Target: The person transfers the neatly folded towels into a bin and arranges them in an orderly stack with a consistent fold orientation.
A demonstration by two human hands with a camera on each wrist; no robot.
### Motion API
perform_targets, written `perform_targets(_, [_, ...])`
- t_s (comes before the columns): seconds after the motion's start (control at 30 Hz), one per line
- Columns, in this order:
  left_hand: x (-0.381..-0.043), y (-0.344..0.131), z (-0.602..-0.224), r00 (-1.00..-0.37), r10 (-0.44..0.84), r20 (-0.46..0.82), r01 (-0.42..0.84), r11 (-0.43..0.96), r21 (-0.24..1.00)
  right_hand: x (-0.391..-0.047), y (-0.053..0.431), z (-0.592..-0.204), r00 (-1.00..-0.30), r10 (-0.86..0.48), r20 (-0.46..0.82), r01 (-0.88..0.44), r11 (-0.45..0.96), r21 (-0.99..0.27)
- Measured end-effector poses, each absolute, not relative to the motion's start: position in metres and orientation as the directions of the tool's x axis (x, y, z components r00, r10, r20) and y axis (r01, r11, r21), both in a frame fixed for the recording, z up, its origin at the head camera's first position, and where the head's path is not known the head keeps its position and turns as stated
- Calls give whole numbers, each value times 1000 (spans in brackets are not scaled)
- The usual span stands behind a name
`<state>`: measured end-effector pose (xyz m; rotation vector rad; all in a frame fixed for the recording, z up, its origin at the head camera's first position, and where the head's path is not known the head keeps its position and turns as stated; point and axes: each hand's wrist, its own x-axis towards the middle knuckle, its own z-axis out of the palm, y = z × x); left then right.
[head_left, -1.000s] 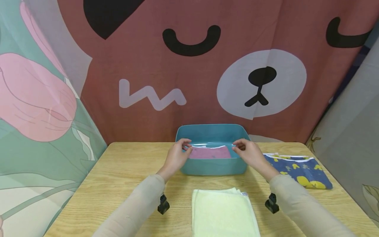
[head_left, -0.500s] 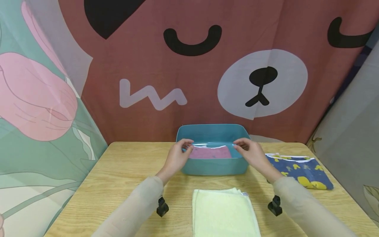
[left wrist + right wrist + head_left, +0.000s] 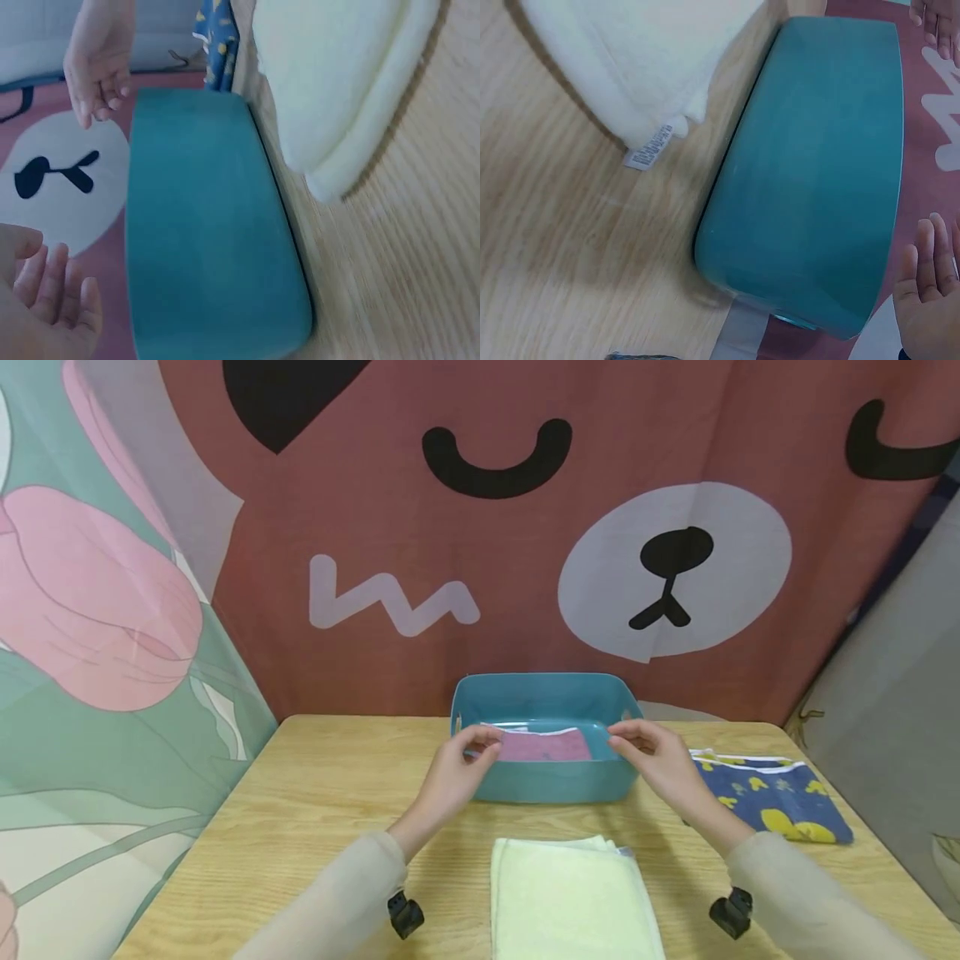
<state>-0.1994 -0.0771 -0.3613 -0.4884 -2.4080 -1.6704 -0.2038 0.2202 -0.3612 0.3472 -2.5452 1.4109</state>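
A teal plastic bin stands at the back of the table, with a folded pink cloth with a white edge inside it. Over the bin's left end hovers my left hand, its fingers loosely bent and nothing held. My right hand is at the opposite end, fingers relaxed and likewise holding nothing. In the left wrist view, the bin's outer wall fills the middle. A folded pale yellow towel, its label showing in the right wrist view, lies in front of the bin.
A folded blue cloth with yellow shapes lies on the right side of the wooden table, partly behind my right forearm. A curtain with a bear print hangs directly behind the bin.
Both hands have drawn back a little toward me, and the right one has shifted slightly outward. The view has shifted slightly; the bin and cloths stay in place.
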Motion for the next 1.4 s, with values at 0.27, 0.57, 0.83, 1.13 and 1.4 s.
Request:
perform_targets(0.27, [-180,-80,-358,-937,187,294,341,315,886,-185,226,-367,-932,-90,350,-349,469,-811])
perform_targets(0.57, [-160,-84,-357,-936,215,280,339,328,882,-162,232,-370,-936,-79,342,-338,470,-816])
perform_targets(0.83, [-143,-88,-362,-932,258,253,334,345,877,-145,232,-377,-931,-67,359,-347,468,-813])
perform_targets(1.13, [-121,-88,-372,-930,317,187,297,347,890,-128,231,-387,-929,-69,365,-357,430,-829])
perform_targets(1.4, [-111,-91,-384,-939,303,161,267,349,898,-117,234,-397,-928,-83,362,-366,376,-852])
